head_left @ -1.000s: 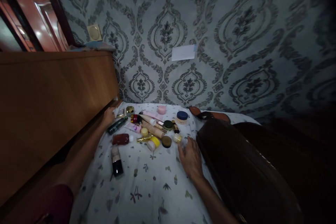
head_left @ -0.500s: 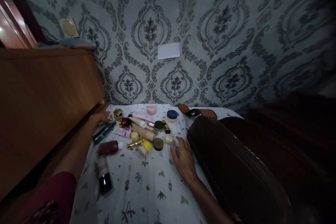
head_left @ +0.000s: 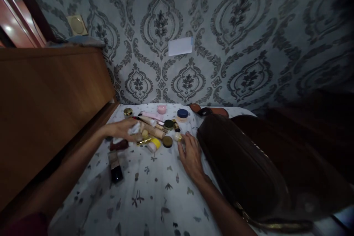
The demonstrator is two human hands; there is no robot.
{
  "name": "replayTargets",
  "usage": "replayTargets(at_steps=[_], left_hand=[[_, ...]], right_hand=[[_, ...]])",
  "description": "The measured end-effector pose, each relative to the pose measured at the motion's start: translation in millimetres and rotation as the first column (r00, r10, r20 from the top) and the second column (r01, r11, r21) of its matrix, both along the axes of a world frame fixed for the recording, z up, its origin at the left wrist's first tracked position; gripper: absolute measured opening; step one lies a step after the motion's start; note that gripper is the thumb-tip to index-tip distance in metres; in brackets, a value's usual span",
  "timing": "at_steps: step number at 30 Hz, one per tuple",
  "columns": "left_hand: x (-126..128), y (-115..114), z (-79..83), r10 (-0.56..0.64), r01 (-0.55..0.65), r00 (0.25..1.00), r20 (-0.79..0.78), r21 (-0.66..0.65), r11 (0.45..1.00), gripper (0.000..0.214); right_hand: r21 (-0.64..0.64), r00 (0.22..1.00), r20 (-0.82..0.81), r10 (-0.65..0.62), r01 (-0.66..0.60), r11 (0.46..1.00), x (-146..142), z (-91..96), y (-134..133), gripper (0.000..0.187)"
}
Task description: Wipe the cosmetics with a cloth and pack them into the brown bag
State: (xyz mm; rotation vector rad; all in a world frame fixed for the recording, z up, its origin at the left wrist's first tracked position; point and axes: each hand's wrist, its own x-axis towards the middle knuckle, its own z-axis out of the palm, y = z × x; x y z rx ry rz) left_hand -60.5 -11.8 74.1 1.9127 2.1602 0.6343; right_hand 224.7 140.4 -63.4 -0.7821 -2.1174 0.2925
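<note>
My left hand [head_left: 121, 129] reaches over the cosmetics, its fingers closed round a small whitish, shiny object [head_left: 135, 129] too blurred to name. Below this hand lie a dark red bottle [head_left: 119, 145] and a bottle with a black cap [head_left: 115, 167]. My right hand [head_left: 191, 156] rests on the patterned cloth, fingers apart, with the tips at a small pale-yellow jar [head_left: 178, 137]. Between the hands are a gold tube [head_left: 145, 140], a yellow-banded jar [head_left: 154, 145], a brown-lidded jar [head_left: 167, 141], a beige tube [head_left: 155, 130] and a green-lidded jar [head_left: 168, 124].
Behind these stand a pink jar [head_left: 162, 109], a blue-lidded jar [head_left: 182, 114] and a gold-rimmed compact [head_left: 128, 111]. A large dark brown bag [head_left: 238, 158] lies on the right. A wooden cabinet [head_left: 55, 92] borders the left, and a patterned wall [head_left: 149, 77] the back.
My left hand has moved right from the cabinet side to above the cosmetics, with a small whitish object in it. My right hand has stayed beside the pale-yellow jar. The view has shifted slightly.
</note>
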Motion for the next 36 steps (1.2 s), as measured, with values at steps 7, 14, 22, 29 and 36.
replayTargets(at_steps=[7, 14, 22, 29, 36], left_hand=[[128, -11, -16.6, -0.374, 0.364, 0.915, -0.151, -0.089, 0.927, 0.072], [155, 0, -38.4, -0.344, 0.363, 0.907, -0.245, 0.038, 0.931, 0.056], [71, 39, -23.7, 0.176, -0.144, 0.967, -0.184, 0.172, 0.974, 0.023], [-49, 71, -12.4, 0.611, -0.616, 0.73, -0.308, 0.091, 0.782, 0.049], [-96, 91, -37.5, 0.56, -0.639, 0.741, -0.371, -0.131, 0.758, 0.047]], right_hand=[[-0.003, 0.99, -0.068, 0.124, -0.124, 0.992, 2, 7.5, -7, 0.038], [-0.046, 0.97, -0.158, 0.185, -0.194, 0.98, 3, 11.1, -8, 0.038], [0.081, 0.894, -0.079, 0.44, -0.434, 0.897, 6, 32.1, -26, 0.028], [0.02, 0.825, 0.166, 0.541, -0.551, 0.834, 4, 33.7, -31, 0.038], [-0.011, 0.837, 0.307, 0.453, -0.473, 0.881, 3, 37.5, -32, 0.044]])
